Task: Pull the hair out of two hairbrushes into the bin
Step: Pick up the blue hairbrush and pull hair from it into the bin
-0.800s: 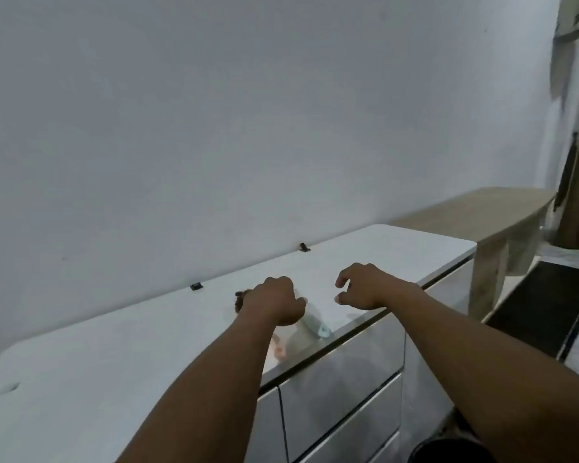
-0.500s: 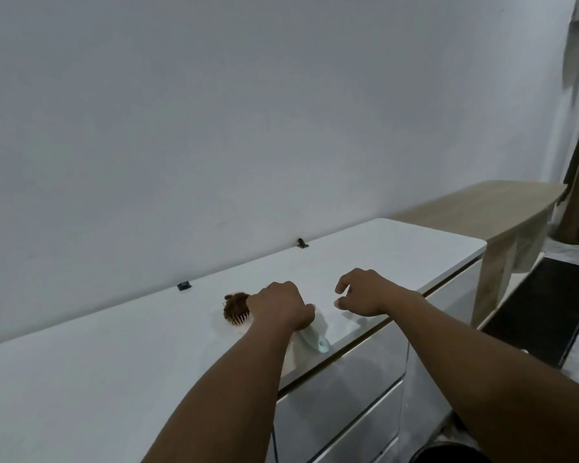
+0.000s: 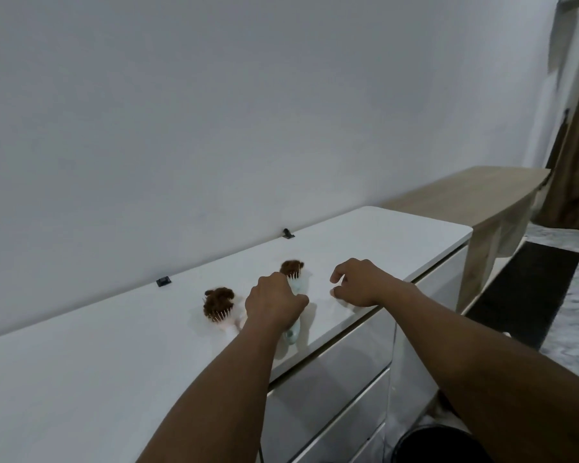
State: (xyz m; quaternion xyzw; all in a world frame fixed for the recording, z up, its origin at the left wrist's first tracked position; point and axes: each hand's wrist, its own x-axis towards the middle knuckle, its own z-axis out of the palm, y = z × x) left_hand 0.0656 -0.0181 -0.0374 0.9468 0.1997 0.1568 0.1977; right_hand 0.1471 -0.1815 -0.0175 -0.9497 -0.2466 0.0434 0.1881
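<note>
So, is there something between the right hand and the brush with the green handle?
Nothing visible. The right hand hovers over bare white countertop, with open surface between it and the green brush. The left hand lies over that brush's middle.

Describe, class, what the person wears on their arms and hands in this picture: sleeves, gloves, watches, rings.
Nothing is worn. The left hand and right hand are both bare, without gloves, and no rings can be made out. Both forearms are uncovered up to the bottom edge of the picture: no sleeves, watch, bracelet or markings show.
</note>
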